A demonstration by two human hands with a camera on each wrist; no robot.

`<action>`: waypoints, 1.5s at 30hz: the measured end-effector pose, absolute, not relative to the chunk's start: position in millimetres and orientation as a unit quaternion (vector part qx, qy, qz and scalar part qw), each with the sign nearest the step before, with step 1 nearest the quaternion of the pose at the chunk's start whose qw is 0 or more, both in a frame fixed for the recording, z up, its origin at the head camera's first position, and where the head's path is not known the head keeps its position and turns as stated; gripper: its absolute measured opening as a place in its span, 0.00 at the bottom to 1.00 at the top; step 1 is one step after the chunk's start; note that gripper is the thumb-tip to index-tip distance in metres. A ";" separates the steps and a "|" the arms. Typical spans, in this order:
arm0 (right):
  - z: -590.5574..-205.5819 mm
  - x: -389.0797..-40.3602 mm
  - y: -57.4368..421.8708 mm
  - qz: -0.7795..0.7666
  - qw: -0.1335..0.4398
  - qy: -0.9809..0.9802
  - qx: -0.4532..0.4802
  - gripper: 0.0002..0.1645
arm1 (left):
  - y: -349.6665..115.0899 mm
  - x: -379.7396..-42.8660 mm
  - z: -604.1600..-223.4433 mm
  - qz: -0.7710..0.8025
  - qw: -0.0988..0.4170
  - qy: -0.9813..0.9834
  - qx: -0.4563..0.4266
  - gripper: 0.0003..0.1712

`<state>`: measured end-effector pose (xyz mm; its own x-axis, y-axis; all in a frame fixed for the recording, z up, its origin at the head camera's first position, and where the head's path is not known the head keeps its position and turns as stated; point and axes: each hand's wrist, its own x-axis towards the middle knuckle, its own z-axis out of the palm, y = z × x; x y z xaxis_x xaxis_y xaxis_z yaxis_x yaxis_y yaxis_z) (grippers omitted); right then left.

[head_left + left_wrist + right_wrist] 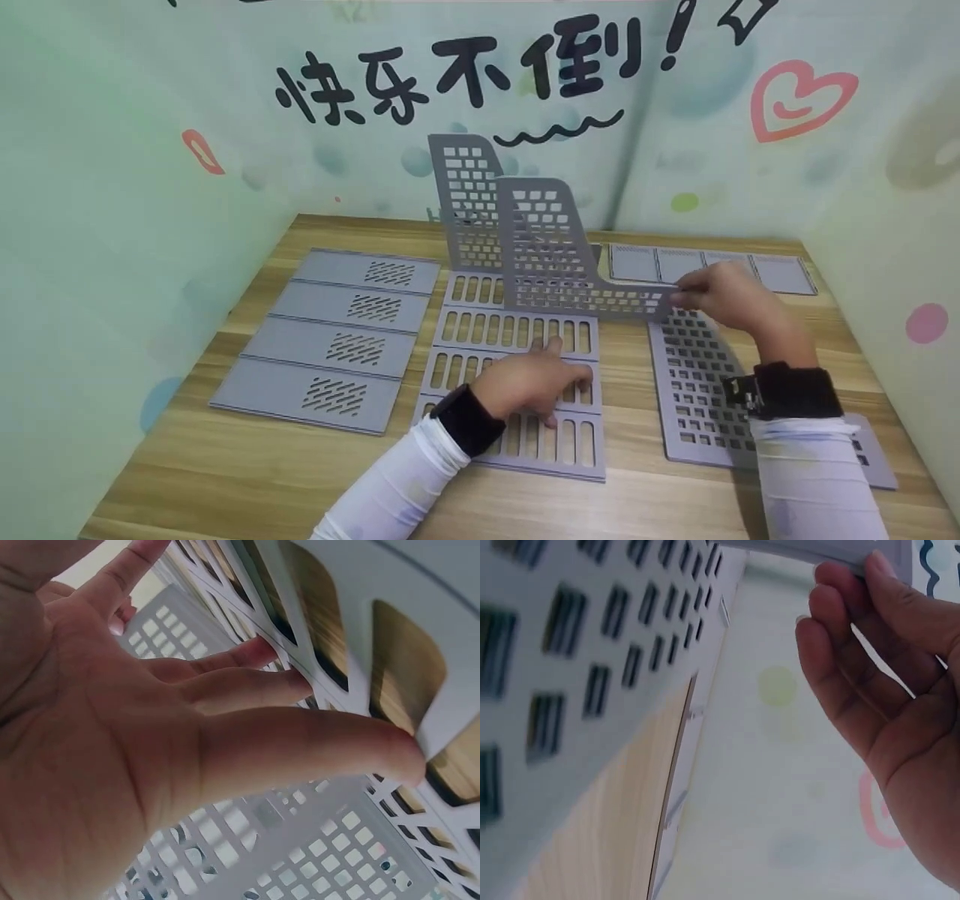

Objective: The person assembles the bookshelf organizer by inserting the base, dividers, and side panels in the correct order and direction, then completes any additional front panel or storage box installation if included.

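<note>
My left hand [525, 379] rests with spread fingers on a grey slotted panel [487, 350] lying flat on the table. In the left wrist view, its straight fingertips touch the bars between the slots [352, 652]. Out ahead, my right hand [731, 296] pinches the low end of a grey L-shaped perforated panel [583, 255] between thumb and fingers. That panel stands upright across the slotted one, its tall part to the left. Behind it, a second perforated panel [444, 202] stands upright at the slotted panel's far end. The right wrist view shows only the held tip [840, 553].
Left on the wooden table [172, 465] lies a grey folding panel [300, 337] with slanted vent cuts. More perforated panels [701, 452] lie under my right forearm. A sectioned grey panel [679, 266] lies at the back right, before the printed backdrop [705, 172].
</note>
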<state>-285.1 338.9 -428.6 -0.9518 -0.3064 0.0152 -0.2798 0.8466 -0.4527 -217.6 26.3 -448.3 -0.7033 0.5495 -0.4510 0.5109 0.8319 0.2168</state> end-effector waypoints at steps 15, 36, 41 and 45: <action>-433.9 -285.7 282.4 -0.208 0.034 0.962 -0.176 0.27 | 25.9 -219.3 -450.3 0.038 0.252 0.918 0.304 0.37; -445.1 -274.0 213.8 -0.110 -0.029 0.969 -0.218 0.51 | 30.1 -223.1 -450.8 0.023 0.280 0.889 0.362 0.41; -440.9 -273.9 222.3 -0.151 0.027 0.965 -0.212 0.53 | 29.5 -221.3 -453.7 0.026 0.297 0.899 0.322 0.44; -437.1 -273.7 232.0 -0.172 0.057 0.957 -0.227 0.51 | 26.6 -224.5 -457.0 0.032 0.314 0.891 0.328 0.48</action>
